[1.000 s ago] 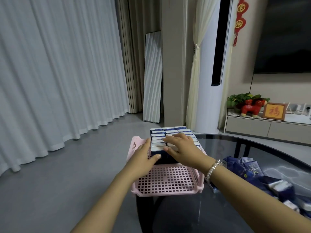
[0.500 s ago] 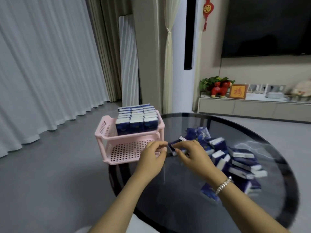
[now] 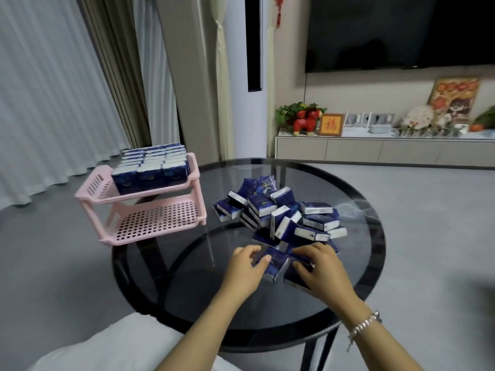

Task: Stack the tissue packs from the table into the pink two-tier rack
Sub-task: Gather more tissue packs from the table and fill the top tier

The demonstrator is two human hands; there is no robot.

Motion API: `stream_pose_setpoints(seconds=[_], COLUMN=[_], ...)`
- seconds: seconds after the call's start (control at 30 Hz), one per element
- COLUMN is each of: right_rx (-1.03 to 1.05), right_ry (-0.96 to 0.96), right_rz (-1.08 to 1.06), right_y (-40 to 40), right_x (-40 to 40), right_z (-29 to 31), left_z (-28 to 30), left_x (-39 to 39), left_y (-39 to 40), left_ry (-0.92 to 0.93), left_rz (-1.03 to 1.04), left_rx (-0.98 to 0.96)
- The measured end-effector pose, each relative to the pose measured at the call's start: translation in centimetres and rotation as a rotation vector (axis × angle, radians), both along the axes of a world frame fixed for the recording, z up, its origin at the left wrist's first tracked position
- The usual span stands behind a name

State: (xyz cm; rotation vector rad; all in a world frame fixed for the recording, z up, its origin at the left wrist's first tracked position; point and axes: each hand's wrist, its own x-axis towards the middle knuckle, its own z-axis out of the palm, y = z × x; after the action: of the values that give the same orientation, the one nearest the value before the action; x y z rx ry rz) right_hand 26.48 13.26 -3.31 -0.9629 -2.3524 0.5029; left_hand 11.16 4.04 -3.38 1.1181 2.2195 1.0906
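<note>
The pink two-tier rack (image 3: pixel 96 195) stands at the left edge of the round dark glass table (image 3: pixel 356 266). Its top tier holds upright rows of blue tissue packs (image 3: pixel 150 170); nothing lies on its lower tier (image 3: pixel 155 220). A loose heap of blue and white tissue packs (image 3: pixel 284 212) covers the table's middle. At the heap's near edge, my left hand (image 3: pixel 245 266) holds a blue pack (image 3: pixel 276 263), thumb on top. My right hand (image 3: pixel 321 266) grips a neighbouring pack (image 3: pixel 293 277) right beside it.
A white cushion (image 3: pixel 112 346) sits at the bottom left near the table's front rim. Grey floor surrounds the table. A low TV cabinet (image 3: pixel 375 151) with ornaments runs along the far wall under a dark screen. Curtains hang at the left.
Both hands left the rack's top tier, crossed to the heap and now hold packs at its near edge. The view swung right and down.
</note>
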Motion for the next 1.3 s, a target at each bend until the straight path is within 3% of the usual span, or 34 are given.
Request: stream_pose_setpoints(seconds=[0.13,0.2,0.37,0.73,1.0,1.2,1.3], right_rx=[-0.019,-0.029,-0.141,-0.346,-0.255,-0.574,-0.588], right_ry=[-0.031,-0.047,-0.08,0.129,0.057,0.32,0.354], right_rz=[-0.062,-0.118,-0.179,-0.093,-0.03,0.121,0.17], right_y=[-0.1,-0.3,-0.6,-2.5,-3.9,-2.8,-2.2], right_x=[2.1,2.6,2.6,0.7,-0.1,-1.1,-1.9], right_z=[-1.8,-2.3,-2.7,-3.2,-3.1,-1.4,-0.2], left_z=[-2.1,-2.5,-3.1,-3.2,-2.4,-2.2,-1.8], left_x=[0.9,1.2,0.8,-0.5,-1.9,-2.6,-2.4], left_y=[1.0,1.1,0.5,-1.9,-3.0,-2.9,-2.6], left_ry=[0.117,0.154,0.05,-0.265,-0.516,-0.642,-0.64], left_rz=[0.024,0.045,0.039,0.143,0.351,0.388,0.366], left_rx=[-0.199,-0.207,-0.029,0.266,0.518,0.531,0.523])
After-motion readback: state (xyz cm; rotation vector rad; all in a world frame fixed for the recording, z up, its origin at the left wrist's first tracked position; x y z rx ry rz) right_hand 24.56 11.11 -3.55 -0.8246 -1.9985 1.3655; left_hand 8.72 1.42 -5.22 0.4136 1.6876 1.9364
